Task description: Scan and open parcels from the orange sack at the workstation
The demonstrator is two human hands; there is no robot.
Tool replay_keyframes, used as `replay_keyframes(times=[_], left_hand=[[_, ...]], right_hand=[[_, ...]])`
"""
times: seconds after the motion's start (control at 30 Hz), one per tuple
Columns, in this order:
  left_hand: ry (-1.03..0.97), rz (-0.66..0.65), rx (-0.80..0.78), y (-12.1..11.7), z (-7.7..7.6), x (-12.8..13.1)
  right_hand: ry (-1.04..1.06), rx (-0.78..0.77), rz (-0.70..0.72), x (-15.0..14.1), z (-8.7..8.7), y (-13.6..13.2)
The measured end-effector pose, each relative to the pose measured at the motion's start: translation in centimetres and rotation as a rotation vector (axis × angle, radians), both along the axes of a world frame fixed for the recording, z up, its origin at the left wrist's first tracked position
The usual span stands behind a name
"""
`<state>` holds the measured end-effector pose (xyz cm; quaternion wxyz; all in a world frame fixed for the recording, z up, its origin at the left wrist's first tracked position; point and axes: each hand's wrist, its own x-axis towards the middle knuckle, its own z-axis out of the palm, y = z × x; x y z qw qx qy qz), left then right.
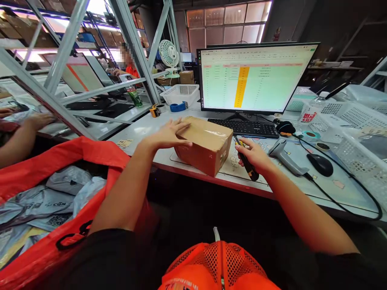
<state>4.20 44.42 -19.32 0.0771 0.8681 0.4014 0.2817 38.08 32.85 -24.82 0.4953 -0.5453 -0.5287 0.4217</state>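
Note:
A taped brown cardboard box (202,146) rests at the front edge of the white desk, slightly turned. My left hand (169,135) lies on its left side and top with the fingers stretched out. In my right hand (252,154) is a black and yellow box cutter (247,162), gripped just right of the box. Its tip points up toward the box's right end; whether the blade is out is hard to make out. A grey barcode scanner (286,158) lies on the desk mat right of that hand.
Behind the box stand a keyboard (244,128) and a monitor (256,80). A black mouse (319,164), cable and white baskets (365,149) occupy the right. A red bag (96,151) of parcels is at left, beyond it a metal frame (133,52) and other people.

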Motion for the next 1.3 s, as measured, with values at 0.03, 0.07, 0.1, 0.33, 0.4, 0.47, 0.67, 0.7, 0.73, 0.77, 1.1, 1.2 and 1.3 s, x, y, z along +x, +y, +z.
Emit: replay_keyframes(times=[0.03,0.07,0.1,0.33,0.4,0.47,0.67,0.7,0.73,0.77,1.1,1.2,1.3], left_hand=[[-0.028,0.011,-0.034,0.7,-0.5,-1.0],[-0.053,0.025,-0.047,1.0,-1.1,-1.5],[-0.076,0.042,-0.040,1.0,-1.8,-1.6],[-0.131,0.217,0.161,-3.1,-4.8,1.3],[-0.153,0.241,0.189,-3.9,-5.1,1.6],[-0.176,0.243,0.206,-4.3,-5.4,1.6],[-0.205,0.260,0.204,-4.0,-5.3,2.2],[-0.209,0.263,0.207,-3.9,-5.3,2.5],[-0.217,0.262,0.217,-3.8,-5.5,2.7],[-0.227,0.251,0.237,-3.7,-5.7,3.0],[-0.477,0.203,0.526,-1.6,-10.0,4.5],[-0.498,0.177,0.573,-1.3,-10.2,4.3],[-0.497,0.182,0.607,-0.9,-10.4,4.3]], right_hand=[[0.004,0.014,0.008,-0.5,0.1,0.2],[0.011,0.025,0.015,-1.0,0.1,0.3],[0.020,0.033,0.013,-1.5,0.2,0.4],[0.100,0.020,-0.089,-2.9,0.3,-0.8],[0.115,0.004,-0.086,-2.9,0.3,-1.5],[0.128,-0.012,-0.088,-3.2,0.3,-2.5],[0.072,-0.075,-0.038,-4.3,-0.8,-5.4],[0.037,-0.078,-0.037,-3.7,-1.0,-5.7],[-0.004,-0.078,-0.053,-2.9,-1.0,-5.9],[-0.059,-0.069,-0.088,-1.7,-0.8,-5.8],[-1.220,0.517,0.028,-4.0,11.5,3.7],[-1.484,0.477,0.190,-11.5,12.5,7.6],[-1.642,0.513,0.292,-16.2,12.0,10.0]])
